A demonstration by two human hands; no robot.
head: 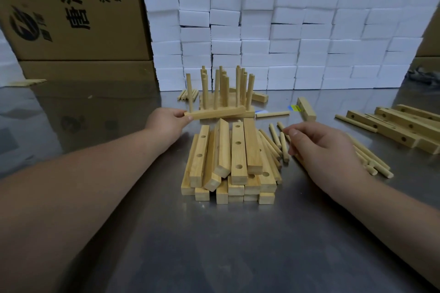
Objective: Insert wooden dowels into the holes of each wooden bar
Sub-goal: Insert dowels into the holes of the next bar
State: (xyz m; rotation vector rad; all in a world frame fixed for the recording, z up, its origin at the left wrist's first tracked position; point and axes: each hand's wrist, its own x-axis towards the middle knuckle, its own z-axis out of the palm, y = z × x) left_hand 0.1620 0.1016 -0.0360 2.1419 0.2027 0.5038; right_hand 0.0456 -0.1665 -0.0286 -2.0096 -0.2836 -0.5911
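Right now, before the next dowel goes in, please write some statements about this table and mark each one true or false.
1. The left hand holds a bar by one end. True.
2. The pile of bars lies inside a cardboard box. False: it lies directly on the metal table.
3. Behind the work, white blocks are stacked in rows. True.
4. The right hand rests on top of the pile of bars. False: it is at the loose dowels, to the right of the pile.
5. At the back, upright dowels stand in bars. True.
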